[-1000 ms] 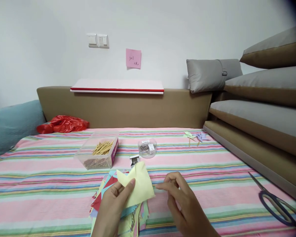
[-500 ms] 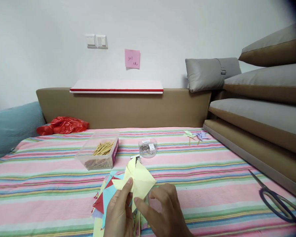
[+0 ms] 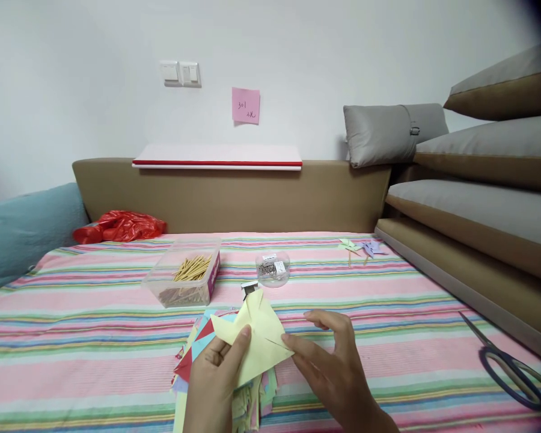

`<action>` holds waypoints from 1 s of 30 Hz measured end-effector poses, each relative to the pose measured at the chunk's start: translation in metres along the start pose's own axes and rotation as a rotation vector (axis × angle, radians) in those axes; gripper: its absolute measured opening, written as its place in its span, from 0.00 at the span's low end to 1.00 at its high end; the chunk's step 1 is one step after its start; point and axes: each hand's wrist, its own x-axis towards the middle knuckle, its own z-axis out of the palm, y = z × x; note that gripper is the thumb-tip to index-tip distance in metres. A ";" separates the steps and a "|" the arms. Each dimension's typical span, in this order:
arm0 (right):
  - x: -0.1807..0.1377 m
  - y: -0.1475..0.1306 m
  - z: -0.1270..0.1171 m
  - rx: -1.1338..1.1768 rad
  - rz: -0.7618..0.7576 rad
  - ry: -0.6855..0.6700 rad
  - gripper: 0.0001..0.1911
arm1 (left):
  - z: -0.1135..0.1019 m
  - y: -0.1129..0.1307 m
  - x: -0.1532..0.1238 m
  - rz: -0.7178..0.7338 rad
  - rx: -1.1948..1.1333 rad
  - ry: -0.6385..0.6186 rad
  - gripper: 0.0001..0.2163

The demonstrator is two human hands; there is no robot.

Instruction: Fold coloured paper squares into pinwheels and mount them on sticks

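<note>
My left hand (image 3: 214, 376) is closed on a pale yellow paper square (image 3: 256, 337), thumb on its front, holding it up above a pile of coloured paper pieces (image 3: 193, 355) on the striped bed cover. My right hand (image 3: 333, 367) pinches the right corner of the same yellow paper with thumb and forefinger; its other fingers curl loosely above. The paper has cuts or folds running in from its corners.
A clear plastic box of wooden sticks (image 3: 184, 279) and a small round container of pins (image 3: 273, 267) sit beyond the paper. Two finished paper pinwheels (image 3: 360, 248) lie farther right. Scissors (image 3: 509, 367) lie at the right edge. A red plastic bag (image 3: 119, 225) is back left.
My right hand came in from the right, reached under the yellow paper, then shifted to pinch its right corner. The paper has turned slightly in my left hand.
</note>
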 end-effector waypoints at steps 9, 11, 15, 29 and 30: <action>0.007 -0.007 -0.007 0.313 0.039 -0.248 0.11 | -0.007 0.015 0.001 0.070 0.338 -0.143 0.17; 0.008 -0.007 -0.005 0.371 0.089 -0.274 0.09 | -0.012 0.015 0.004 0.098 0.435 -0.195 0.17; 0.010 -0.009 -0.003 0.445 0.198 -0.339 0.06 | -0.017 0.009 0.008 0.058 0.572 -0.372 0.16; 0.002 -0.009 -0.014 0.501 0.194 -0.510 0.23 | -0.011 0.011 0.005 -0.106 0.484 -0.502 0.19; 0.002 -0.010 -0.013 0.518 0.195 -0.494 0.20 | -0.012 0.011 0.006 -0.118 0.487 -0.514 0.19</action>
